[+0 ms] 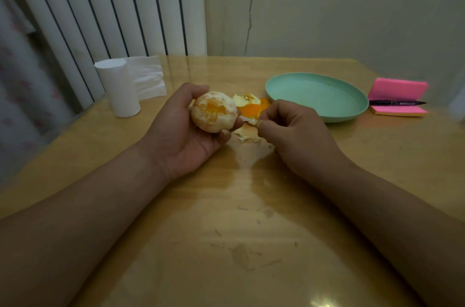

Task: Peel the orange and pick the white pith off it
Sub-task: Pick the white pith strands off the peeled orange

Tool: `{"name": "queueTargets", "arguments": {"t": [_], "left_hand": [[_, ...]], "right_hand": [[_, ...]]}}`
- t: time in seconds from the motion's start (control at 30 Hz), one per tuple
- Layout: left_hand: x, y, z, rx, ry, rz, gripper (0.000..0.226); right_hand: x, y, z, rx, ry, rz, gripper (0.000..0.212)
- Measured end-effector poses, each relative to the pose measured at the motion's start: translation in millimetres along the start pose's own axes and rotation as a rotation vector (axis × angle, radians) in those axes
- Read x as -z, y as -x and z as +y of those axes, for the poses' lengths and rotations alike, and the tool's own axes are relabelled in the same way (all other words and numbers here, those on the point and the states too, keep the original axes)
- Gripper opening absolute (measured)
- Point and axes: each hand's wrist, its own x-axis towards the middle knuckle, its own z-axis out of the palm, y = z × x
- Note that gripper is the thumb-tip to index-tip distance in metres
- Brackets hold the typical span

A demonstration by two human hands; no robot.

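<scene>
My left hand (pixel 185 139) cups the peeled orange (pixel 214 111) above the table; patches of white pith still cover its flesh. Just to its right, my right hand (pixel 294 130) has thumb and forefinger pinched on a small pale piece of pith or peel (pixel 247 119) beside the fruit. Behind and between the hands lies a heap of orange peel pieces (pixel 251 106) on the wooden table (pixel 226 231), and more pale scraps (pixel 247 135) lie under the right fingers.
A mint-green plate (pixel 352 110) sits to the right of the peel heap. A pink sticky-note pad (pixel 400 87) with a black pen (pixel 397 103) lies at the far right. A roll of white tissue (pixel 120 90) stands at the back left, by the radiator.
</scene>
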Motion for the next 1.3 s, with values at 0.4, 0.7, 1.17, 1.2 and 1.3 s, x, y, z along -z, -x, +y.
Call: {"name": "queueTargets", "arguments": {"t": [0.4, 0.7, 1.17, 1.2, 1.3], "left_hand": [[-0.5, -0.8, 0.4, -0.048, -0.082, 0.078, 0.047], [-0.5, -1.8, -0.6, -0.058, -0.099, 0.086, 0.055], [0.1, -3.4, -3.3, -0.056, -0.137, 0.071, 0.062], [0.2, -3.4, -3.2, -0.057, -0.137, 0.074, 0.062], [0.2, -3.7, -2.8, -0.059, -0.133, 0.080, 0.063]], "right_hand": [[5.5, 0.4, -5.8, 0.198, 0.699, -0.106, 0.028], [2.1, -0.3, -4.0, 0.215, 0.668, -0.126, 0.019], [0.5, -0.5, -6.7, 0.240, 0.715, -0.099, 0.014], [0.6, -0.4, -6.6, 0.240, 0.706, -0.116, 0.013], [0.4, 0.2, -6.6, 0.251, 0.670, -0.107, 0.026]]}}
